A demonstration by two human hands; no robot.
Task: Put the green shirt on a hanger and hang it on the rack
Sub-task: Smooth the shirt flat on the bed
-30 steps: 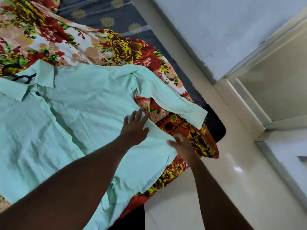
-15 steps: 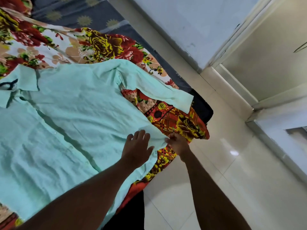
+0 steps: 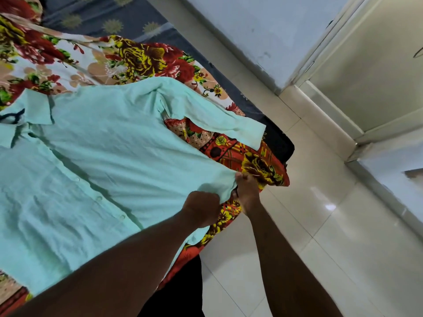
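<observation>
While the left hand [image 3: 202, 208] is clenching its fingers into the near-right hem of the green shirt [image 3: 119, 161] and the right hand [image 3: 247, 191] is pinching the hem corner just beside it, this is looking like the straightening step. The two hands are working almost knuckle to knuckle at the bed's edge.

To do it well, they should be pulling evenly toward the near right, drawing the fabric taut without dragging the whole garment off the floral bedsheet [image 3: 137, 58], and flattening the front panel before any lift.

No hanger is showing for certain (a dark loop [image 3: 11, 116] is peeking out at the collar [image 3: 39, 106] on the far left, and I cannot tell whether it is a hook). No rack is showing either, so the hanging is looking some way off.

The shirt itself is lying spread front side up across the bedsheet. It is pale mint green and lightly creased, with its button placket [image 3: 98, 199] running diagonally and one sleeve [image 3: 212, 117] stretching out to the right toward the tiled floor [image 3: 309, 236]. Thin, soft cloth, I'd judge, so it is likely wrinkling easily under a tight fist.
</observation>
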